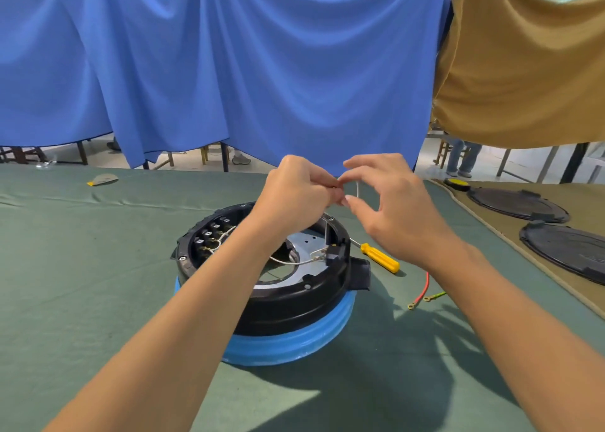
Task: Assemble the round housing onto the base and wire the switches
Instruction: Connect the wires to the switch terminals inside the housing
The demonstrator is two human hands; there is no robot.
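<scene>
Where a blue cloth [262, 71] and a tan one [523, 71] hang behind, the green-covered table [82, 284] carries the job. Black round housing [288, 307] sits on the blue base [294, 343] at table centre, open side up, metal plate [307, 245] visible inside. Two dark lids [517, 204] lie well apart to the right on a tan mat. Both hands are raised above the housing's far rim. Left hand [294, 195]: fingers curled in, thumb and forefinger tips pressed together on the end of a thin white wire [357, 189]. Right hand [393, 208]: forefinger and thumb meet the left's tips on the same wire, other fingers spread loose. What the tips are doing to the wire end is too small to tell. Yellow screwdriver [381, 258] lies just beside the housing on its right; a red wire [424, 287] and a green wire [437, 295] with ring terminals lie near it, unused. A row of switches [209, 235] lines the inner left wall, some pale leads already on them. Judged stage: housing seated, wiring partly done. Risks from here: the held wire end could slip from the pinch and drop into the housing among the other leads; a hard bend could kink it or loosen its terminal; the left forearm crosses over the switch row, so lowering it could snag the fitted leads and pull one off; a nudge from the right wrist could roll the screwdriver onto the loose wires.
</scene>
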